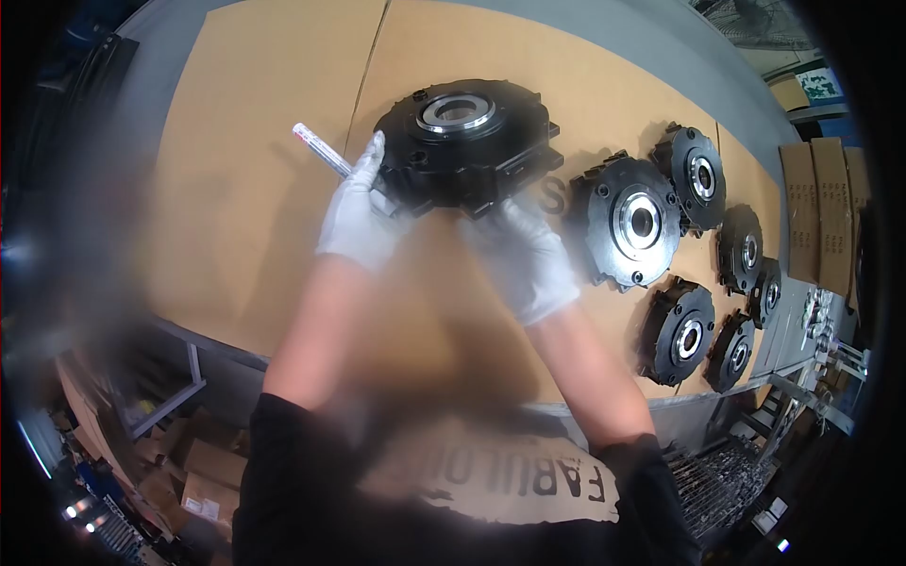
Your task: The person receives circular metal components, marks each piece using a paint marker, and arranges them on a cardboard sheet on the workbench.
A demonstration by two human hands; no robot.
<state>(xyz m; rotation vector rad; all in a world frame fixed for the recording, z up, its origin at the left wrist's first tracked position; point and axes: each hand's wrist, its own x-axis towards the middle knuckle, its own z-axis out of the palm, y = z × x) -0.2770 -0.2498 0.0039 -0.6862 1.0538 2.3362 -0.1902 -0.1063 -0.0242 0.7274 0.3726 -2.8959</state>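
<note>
A thick black toothed disc with a silver ring at its centre is held up over the cardboard-covered table. My left hand, in a white glove, grips the disc's left edge. A white marker pen sticks out to the upper left from that same hand. My right hand, also gloved, is under the disc's lower right edge with its fingertips partly hidden by the disc. Just right of it, a similar disc lies on the cardboard.
Several more black discs are at the right, among them one at the back and one near the front edge. Cardboard boxes stand beyond the table's right end. More cartons lie below at the left.
</note>
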